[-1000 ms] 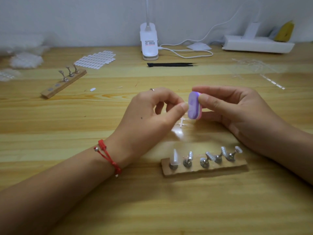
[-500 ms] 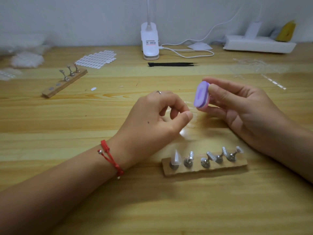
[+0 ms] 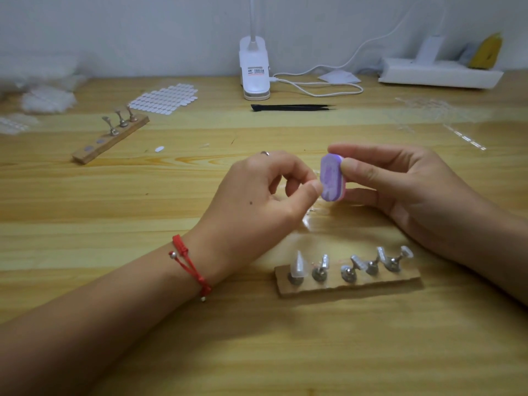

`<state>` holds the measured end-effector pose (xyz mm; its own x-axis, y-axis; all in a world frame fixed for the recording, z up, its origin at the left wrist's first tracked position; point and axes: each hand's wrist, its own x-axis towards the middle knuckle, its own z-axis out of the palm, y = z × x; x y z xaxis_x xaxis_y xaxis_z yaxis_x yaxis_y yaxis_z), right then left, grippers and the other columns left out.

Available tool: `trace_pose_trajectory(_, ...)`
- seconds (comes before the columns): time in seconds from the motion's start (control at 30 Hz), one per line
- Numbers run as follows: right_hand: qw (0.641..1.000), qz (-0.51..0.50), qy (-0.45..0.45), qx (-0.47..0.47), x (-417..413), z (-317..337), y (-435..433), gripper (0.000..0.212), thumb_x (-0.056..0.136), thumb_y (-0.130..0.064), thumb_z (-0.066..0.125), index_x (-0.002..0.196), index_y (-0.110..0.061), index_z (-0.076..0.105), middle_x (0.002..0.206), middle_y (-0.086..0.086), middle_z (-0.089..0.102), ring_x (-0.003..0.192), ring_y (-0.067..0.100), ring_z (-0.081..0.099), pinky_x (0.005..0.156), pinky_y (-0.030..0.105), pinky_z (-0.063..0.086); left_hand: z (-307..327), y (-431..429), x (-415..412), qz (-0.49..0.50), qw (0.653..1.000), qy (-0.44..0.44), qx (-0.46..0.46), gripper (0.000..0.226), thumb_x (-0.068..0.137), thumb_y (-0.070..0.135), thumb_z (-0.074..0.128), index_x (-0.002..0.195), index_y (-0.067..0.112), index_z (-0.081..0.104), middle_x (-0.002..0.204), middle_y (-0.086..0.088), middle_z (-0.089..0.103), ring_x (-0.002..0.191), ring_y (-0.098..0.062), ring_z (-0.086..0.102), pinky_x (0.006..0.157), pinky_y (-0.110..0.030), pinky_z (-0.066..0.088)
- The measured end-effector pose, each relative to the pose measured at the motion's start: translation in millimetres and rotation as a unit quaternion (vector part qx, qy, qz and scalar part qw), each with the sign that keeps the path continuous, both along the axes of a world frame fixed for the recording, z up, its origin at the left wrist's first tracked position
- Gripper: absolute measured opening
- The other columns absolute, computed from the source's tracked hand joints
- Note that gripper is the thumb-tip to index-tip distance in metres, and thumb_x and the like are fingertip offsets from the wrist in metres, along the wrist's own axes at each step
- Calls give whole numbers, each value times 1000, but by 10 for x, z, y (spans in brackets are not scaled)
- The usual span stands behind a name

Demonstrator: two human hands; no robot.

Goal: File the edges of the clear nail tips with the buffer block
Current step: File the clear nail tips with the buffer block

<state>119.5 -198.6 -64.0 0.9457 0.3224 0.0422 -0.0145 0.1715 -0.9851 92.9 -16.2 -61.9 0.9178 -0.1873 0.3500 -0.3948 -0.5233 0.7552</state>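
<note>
Right hand [image 3: 400, 190] pinches the buffer block [image 3: 331, 178] between thumb and fingers, mid-table. Its long axis is near vertical and its purple face is turned to the left hand [image 3: 263, 195]. Left thumb and forefinger are pinched together touching that face, presumably on a nail tip, too clear to make out. 1 mounted tip [image 3: 298, 265] stands on the wooden holder [image 3: 371, 284] toward the near edge.

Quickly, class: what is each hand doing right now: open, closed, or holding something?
Left hand: thumb and forefinger pinched together beside the buffer block; whether they hold anything cannot be told.
Right hand: holds the buffer block.
</note>
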Motion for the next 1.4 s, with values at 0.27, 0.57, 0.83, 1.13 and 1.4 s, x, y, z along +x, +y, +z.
trace_pose_trajectory(0.27,999,10,-19,-28,-14,-11,5,32,61,-28,75,91,-19,79,87,3,76,76,14,71,70,24,57,-10,1,-14,5,1000,-8,-6,11,77,31,58,70,23,60,63,10,47,63,-7,40,56,-20,31)
trace_pose_trajectory(0.57,999,18,-30,-41,-19,-19,-2,31,63,-29,75,92,-21,79,87,2,76,79,13,71,72,25,57,-14,3,-22,5,1000,-19,6,11,77,30,57,70,22,59,65,9,47,67,-9,42,59,-24,33)
trace_pose_trajectory(0.83,997,26,-51,-50,-23,-21,-2,31,61,-33,75,91,-25,79,88,-1,77,81,10,71,72,23,56,-9,6,-19,12,1000,-24,-3,11,77,30,58,68,24,59,62,9,47,61,-6,40,59,-19,32)
trace_pose_trajectory(1.13,999,24,-34,-32,-11,-11,-14,31,62,-29,74,91,-20,79,87,2,76,79,12,70,71,23,56,-19,6,-22,1,1000,-8,-3,10,76,32,59,68,26,60,62,7,49,63,-7,40,58,-22,33)
trace_pose_trajectory(1.4,1000,8,-26,-15,13,-16,-23,27,66,-22,72,92,-16,78,87,1,76,78,11,70,70,23,57,-23,-1,-17,-4,1000,5,8,11,75,34,59,67,27,61,61,7,49,62,-7,41,60,-23,33)
